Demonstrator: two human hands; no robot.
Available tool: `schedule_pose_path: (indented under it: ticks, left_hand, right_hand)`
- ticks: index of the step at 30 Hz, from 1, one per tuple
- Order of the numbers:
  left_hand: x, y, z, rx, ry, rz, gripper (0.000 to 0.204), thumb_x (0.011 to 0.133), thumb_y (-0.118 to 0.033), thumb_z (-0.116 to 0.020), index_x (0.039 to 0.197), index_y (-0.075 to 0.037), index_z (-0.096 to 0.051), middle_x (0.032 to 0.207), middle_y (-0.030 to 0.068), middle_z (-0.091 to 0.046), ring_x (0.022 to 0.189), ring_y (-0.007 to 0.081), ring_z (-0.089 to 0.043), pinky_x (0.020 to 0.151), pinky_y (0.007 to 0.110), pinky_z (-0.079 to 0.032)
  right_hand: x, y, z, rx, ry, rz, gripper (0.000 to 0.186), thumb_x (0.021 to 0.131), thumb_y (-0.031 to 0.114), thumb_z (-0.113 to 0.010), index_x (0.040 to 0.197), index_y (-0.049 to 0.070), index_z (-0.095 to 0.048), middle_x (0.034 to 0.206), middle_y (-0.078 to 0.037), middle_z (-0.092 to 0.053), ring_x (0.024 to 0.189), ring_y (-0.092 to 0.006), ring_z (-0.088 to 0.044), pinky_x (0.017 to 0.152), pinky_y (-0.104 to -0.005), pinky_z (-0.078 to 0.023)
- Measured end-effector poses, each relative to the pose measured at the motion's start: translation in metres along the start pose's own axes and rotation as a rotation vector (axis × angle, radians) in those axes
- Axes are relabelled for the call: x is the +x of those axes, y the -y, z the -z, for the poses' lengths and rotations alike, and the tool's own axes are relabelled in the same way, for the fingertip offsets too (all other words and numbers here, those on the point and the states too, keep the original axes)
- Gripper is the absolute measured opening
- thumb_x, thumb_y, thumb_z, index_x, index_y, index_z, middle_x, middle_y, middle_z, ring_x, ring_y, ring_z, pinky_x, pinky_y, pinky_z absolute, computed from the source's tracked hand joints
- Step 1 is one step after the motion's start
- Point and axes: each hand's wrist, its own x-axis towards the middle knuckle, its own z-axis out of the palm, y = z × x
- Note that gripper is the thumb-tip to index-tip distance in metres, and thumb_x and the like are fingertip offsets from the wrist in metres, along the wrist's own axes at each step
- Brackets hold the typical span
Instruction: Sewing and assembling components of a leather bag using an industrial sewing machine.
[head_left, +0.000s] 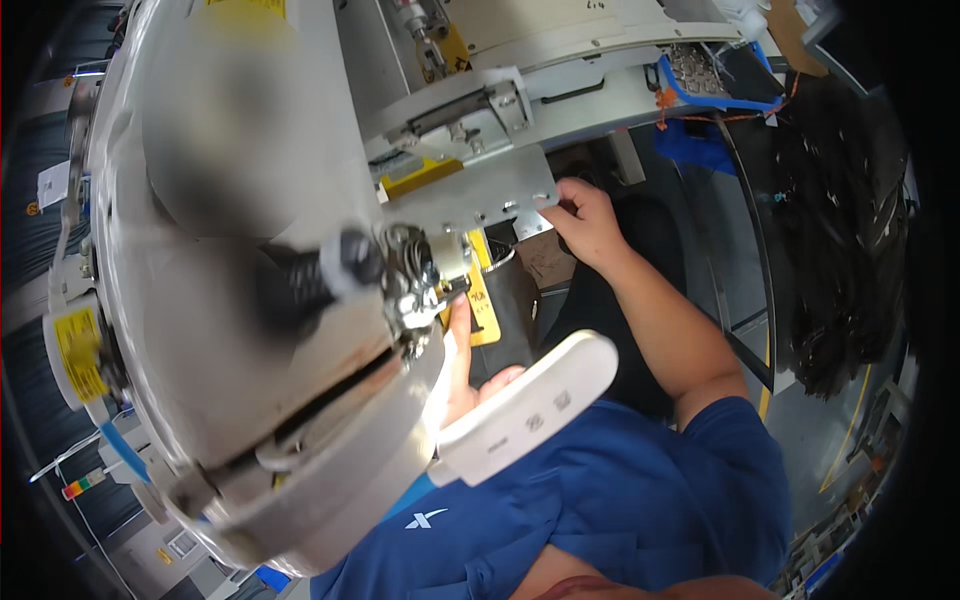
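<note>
A large white industrial sewing machine head point(230, 200) fills the left of the view. My left hand point(462, 365) reaches up under it, one finger stretched toward the metal needle and spring parts point(415, 275); the machine and a white oblong part point(530, 405) hide most of that hand. Beside it lies a black piece of material point(512, 310) with a yellow tag point(484, 300). My right hand point(585, 222) is further back, its fingers curled on the corner of a grey metal plate point(470, 195) that juts from the machine.
A blue tray of small metal parts point(700, 75) sits at the back right, next to orange cord. Dark bundles of black material point(850, 220) hang at the right. My blue shirt point(620, 490) fills the lower middle. A factory floor with yellow lines lies below.
</note>
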Motion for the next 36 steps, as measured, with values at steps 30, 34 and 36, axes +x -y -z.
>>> schedule_pose_path:
  ticks: [30,34,36]
  left_hand:
    - [-0.013,0.062,-0.004,-0.238,-0.007,-0.272,0.083,0.086,-0.031,-0.077,0.147,0.011,-0.04,0.139,0.0291,-0.055,0.125,0.04,-0.057,0.109,0.044,-0.043]
    - [-0.043,0.081,-0.034,-0.606,0.045,-0.106,0.075,0.089,-0.031,-0.075,0.144,0.009,-0.044,0.133,0.026,-0.058,0.118,0.0366,-0.06,0.104,0.042,-0.046]
    - [-0.017,0.111,-0.036,-0.839,0.074,0.01,0.069,0.09,-0.03,-0.073,0.142,0.008,-0.047,0.128,0.0239,-0.061,0.113,0.0344,-0.062,0.101,0.041,-0.048]
  right_hand:
    - [-0.012,0.091,0.005,0.172,0.522,0.27,0.023,0.094,0.028,-0.069,0.102,0.007,-0.071,0.098,-0.011,-0.071,0.095,-0.027,-0.067,0.084,-0.0379,-0.05]
    - [-0.022,0.085,-0.003,0.279,0.409,0.079,0.033,0.103,0.033,-0.059,0.102,0.002,-0.07,0.096,-0.011,-0.071,0.096,-0.0204,-0.066,0.086,-0.0342,-0.05]
    - [-0.015,0.057,-0.01,0.387,0.453,0.014,0.042,0.107,0.038,-0.051,0.104,-0.001,-0.069,0.098,-0.008,-0.071,0.095,-0.0168,-0.065,0.086,-0.0331,-0.051]
